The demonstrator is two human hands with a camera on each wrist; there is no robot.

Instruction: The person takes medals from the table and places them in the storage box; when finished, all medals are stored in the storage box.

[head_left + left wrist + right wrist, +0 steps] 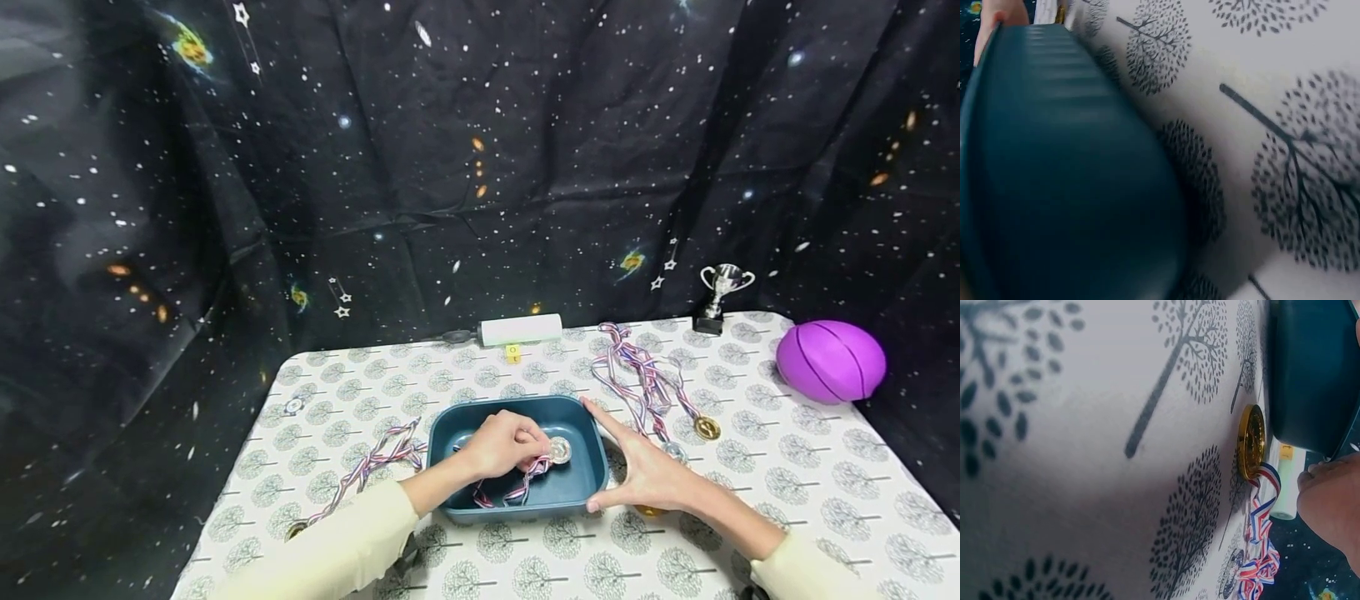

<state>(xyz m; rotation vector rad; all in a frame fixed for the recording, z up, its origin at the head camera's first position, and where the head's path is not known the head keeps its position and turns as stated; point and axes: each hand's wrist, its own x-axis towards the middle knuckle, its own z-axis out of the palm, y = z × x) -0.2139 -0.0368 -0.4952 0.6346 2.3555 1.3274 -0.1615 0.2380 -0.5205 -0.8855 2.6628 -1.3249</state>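
Left hand [501, 445] is down inside the dark teal plastic tray [581, 487], fingers curled around a silver medal [558, 450] on its striped ribbon. Right hand [651, 475], fingers straight, braces the tray's wall at three o'clock. The disc looks stiff, light and slippery, its ribbon floppy; pinch it at the rim.

Silver medal [558, 450] — inside teal tray [525, 414]
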